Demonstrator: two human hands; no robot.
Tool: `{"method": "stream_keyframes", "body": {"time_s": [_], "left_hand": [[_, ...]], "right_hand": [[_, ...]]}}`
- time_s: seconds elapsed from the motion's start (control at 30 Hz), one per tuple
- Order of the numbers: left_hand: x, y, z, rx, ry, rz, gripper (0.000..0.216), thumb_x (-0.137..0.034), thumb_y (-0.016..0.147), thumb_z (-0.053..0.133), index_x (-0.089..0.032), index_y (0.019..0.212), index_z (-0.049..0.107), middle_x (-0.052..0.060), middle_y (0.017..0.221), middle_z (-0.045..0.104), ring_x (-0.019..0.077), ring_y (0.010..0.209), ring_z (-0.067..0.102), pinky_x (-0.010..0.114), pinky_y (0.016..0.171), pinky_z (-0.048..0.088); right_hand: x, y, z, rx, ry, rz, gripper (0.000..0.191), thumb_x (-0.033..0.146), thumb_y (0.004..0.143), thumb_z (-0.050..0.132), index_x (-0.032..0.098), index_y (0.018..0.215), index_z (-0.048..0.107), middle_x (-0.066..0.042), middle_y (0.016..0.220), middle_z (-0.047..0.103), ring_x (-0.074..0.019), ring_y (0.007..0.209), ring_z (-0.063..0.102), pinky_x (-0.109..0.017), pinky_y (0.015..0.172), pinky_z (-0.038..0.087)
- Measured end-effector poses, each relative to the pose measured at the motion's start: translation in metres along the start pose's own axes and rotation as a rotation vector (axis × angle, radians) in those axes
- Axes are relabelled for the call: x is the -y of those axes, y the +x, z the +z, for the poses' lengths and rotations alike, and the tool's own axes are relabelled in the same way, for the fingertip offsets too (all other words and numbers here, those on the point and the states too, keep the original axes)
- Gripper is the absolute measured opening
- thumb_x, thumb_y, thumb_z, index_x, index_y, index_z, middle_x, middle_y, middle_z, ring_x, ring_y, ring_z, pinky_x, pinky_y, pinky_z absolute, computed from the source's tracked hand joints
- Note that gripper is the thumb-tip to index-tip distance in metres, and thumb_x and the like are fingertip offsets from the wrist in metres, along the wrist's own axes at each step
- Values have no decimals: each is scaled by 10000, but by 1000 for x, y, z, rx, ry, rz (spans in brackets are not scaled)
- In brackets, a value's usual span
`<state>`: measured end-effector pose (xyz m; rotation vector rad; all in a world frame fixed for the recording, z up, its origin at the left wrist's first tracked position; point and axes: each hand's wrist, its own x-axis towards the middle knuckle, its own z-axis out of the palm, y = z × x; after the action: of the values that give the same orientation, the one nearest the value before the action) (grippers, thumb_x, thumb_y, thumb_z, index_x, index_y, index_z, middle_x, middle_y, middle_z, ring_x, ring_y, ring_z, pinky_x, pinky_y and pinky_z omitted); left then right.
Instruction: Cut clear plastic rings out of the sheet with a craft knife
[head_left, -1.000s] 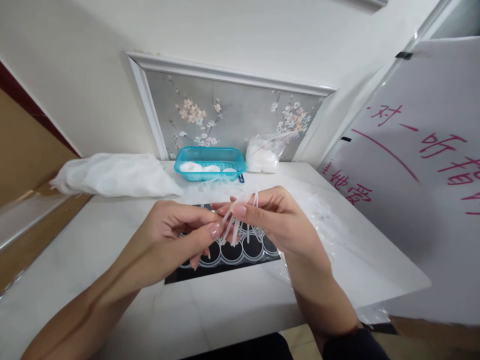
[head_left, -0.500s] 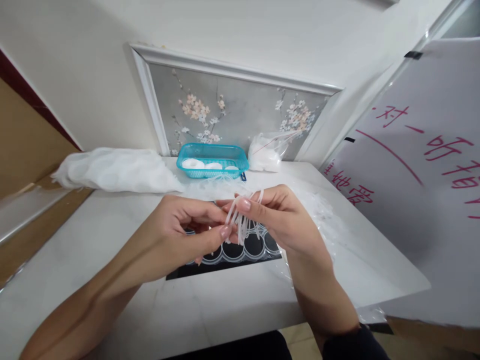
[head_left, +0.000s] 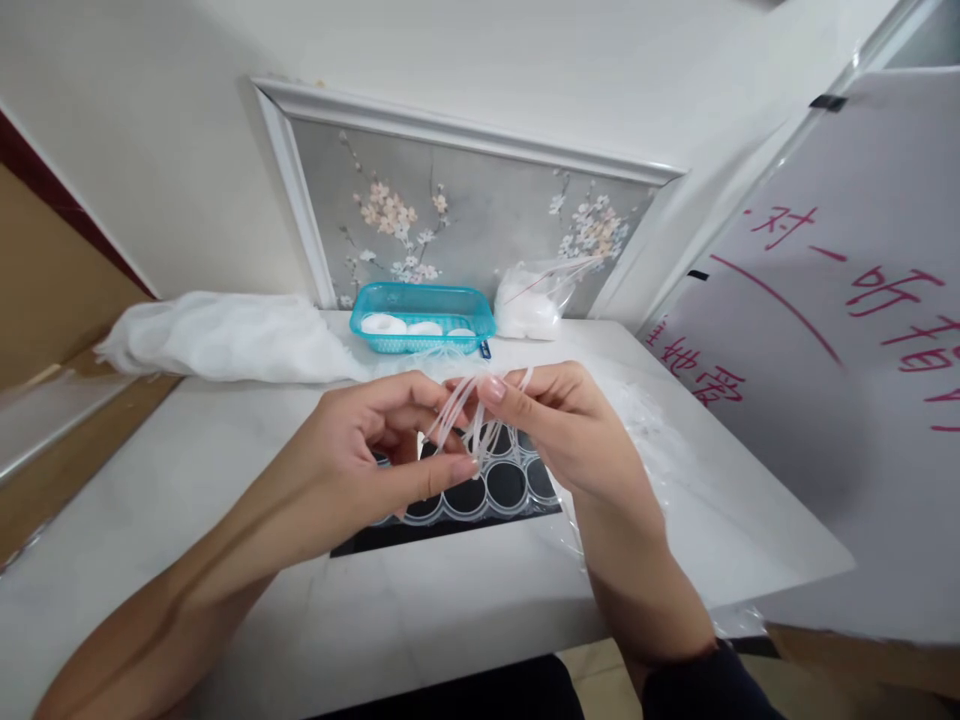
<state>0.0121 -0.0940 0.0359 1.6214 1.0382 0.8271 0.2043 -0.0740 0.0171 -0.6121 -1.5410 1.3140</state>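
A bunch of thin, white, translucent strands [head_left: 454,408] is pinched between the thumb and fingers of my right hand [head_left: 566,425]. The loose ends fan out and hang to the left and downward. Close beside it, my left hand [head_left: 375,450] has its thumb apart from its fingers, and some strands lie against those fingers. Below both hands, a row of round, clear-rimmed cups [head_left: 506,487] rests on a black mat [head_left: 390,536]. The hands partly hide the cups, and what the strands are made for does not show.
Behind the hands stands a blue plastic basket [head_left: 424,296] with several white rings [head_left: 384,324]. Right of it is a clear bag [head_left: 529,305] of white material. A long white bundle [head_left: 217,338] lies at the left. Clear plastic [head_left: 652,440] covers the table's right side, near a written-on board [head_left: 825,420].
My left thumb and fingers have spread apart, the thumb shifting slightly right and down. The strands now fan out more to the left, while my right hand keeps its pinch.
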Motion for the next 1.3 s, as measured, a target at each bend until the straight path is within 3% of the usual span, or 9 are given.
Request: {"method": "stream_keyframes", "body": {"time_s": [0.33, 0.53, 0.73, 0.87, 1.0, 1.3], "left_hand": [[3, 1, -2, -19, 148, 111, 139, -319, 805, 725, -195, 794, 663, -36, 654, 607, 69, 480, 495, 147, 396, 392], [5, 1, 0, -81, 185, 144, 262, -341, 819, 731, -188, 678, 570, -62, 566, 534, 59, 466, 482, 141, 412, 361], [6, 3, 1, -165, 165, 137, 190, -363, 820, 744, -218, 880, 636, -66, 583, 600, 76, 483, 508, 147, 432, 400], [6, 4, -3, -99, 139, 104, 194, -361, 824, 745, -201, 784, 643, -56, 538, 593, 75, 455, 531, 133, 397, 397], [4, 5, -7, -34, 95, 72, 232, -367, 813, 757, -197, 709, 638, -54, 522, 600, 73, 443, 547, 117, 379, 405], [1, 8, -9, 73, 41, 12, 280, -362, 839, 697, -186, 632, 630, -30, 535, 637, 68, 420, 519, 131, 393, 424]], "right_hand": [[3, -1, -1, 15, -22, 21, 264, 416, 941, 638, 276, 800, 811, -6, 806, 771, -184, 935, 721, -355, 987, 522], [4, -1, 0, 65, -43, 35, 268, 473, 919, 650, 278, 832, 811, -12, 815, 767, -198, 968, 711, -356, 945, 544], [2, 1, -1, 90, -18, -14, 242, 420, 943, 633, 271, 858, 802, -14, 878, 769, -197, 1007, 700, -382, 978, 531], [2, 0, -1, 86, -8, -29, 213, 399, 935, 652, 270, 860, 804, -15, 868, 768, -201, 1040, 697, -373, 972, 529], [3, 0, -3, 104, 17, 24, 241, 397, 958, 618, 246, 918, 801, -27, 904, 780, -189, 941, 722, -349, 892, 561], [2, 0, -12, 16, 38, 58, 246, 396, 914, 675, 230, 765, 779, -39, 892, 786, -200, 998, 727, -342, 906, 563]]}}
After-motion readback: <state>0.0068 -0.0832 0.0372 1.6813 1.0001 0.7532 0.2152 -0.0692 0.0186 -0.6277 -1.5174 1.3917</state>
